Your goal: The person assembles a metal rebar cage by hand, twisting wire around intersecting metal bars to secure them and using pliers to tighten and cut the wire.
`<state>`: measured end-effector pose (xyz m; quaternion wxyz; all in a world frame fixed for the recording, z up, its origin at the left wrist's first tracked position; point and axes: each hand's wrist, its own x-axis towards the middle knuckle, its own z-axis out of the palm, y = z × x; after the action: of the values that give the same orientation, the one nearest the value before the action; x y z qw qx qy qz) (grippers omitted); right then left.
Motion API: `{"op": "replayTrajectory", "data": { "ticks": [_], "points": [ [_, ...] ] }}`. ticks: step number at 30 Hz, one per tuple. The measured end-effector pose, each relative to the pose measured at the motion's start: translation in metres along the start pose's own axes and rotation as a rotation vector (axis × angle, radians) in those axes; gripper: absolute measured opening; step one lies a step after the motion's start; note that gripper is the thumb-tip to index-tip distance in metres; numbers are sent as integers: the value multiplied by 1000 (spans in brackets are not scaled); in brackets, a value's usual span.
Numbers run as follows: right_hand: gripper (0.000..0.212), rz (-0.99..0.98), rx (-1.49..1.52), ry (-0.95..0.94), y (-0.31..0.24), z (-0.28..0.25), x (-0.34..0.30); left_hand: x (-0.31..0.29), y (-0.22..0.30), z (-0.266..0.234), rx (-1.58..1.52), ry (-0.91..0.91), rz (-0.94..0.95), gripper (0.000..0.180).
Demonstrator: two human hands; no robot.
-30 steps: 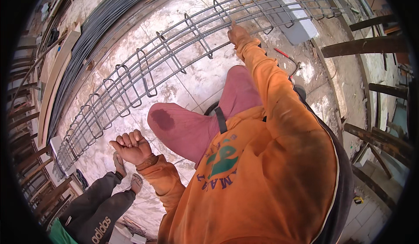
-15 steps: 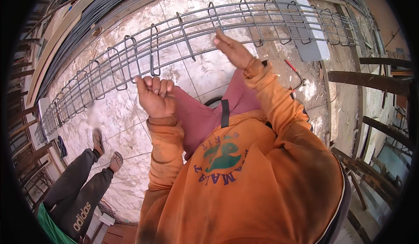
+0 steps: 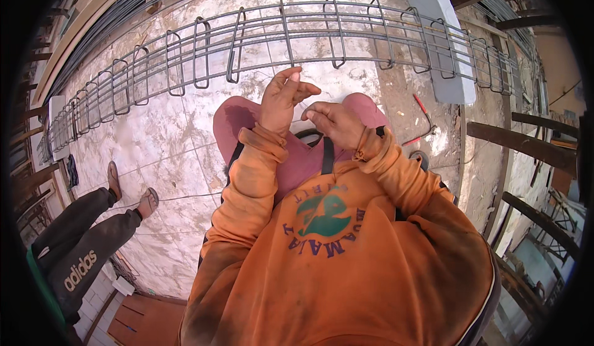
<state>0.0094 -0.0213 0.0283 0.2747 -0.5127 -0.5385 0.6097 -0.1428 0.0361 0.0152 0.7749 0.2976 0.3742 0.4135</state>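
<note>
Above dusty floor (image 3: 164, 139), careless reaching could scrape my left hand (image 3: 280, 102) on the metal cage (image 3: 286, 35); whether it or my right hand (image 3: 338, 123) grasps anything, I cannot tell.

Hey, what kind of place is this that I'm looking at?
Probably a construction site or a rebar workshop: a long rebar cage with stirrups stretches across the view, loose steel bars lie side by side beyond it, and dark timber poles jut in on the right.
</note>
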Motion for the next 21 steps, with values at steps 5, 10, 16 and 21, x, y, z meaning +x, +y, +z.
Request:
{"op": "replayTrajectory", "data": {
  "ticks": [5,10,16,21],
  "points": [
    [24,189,401,190,12,34,-2,-12,-21,4,-176,32,-62,37],
    [24,221,503,-5,19,34,9,-9,-19,-24,3,-117,-131,37],
    [33,102,-233,213,21,23,11,-11,-22,-40,25,-77,-115,35],
    [57,-217,-489,514,31,25,34,-6,-47,-35,351,-40,-155,29]
  ]
}}
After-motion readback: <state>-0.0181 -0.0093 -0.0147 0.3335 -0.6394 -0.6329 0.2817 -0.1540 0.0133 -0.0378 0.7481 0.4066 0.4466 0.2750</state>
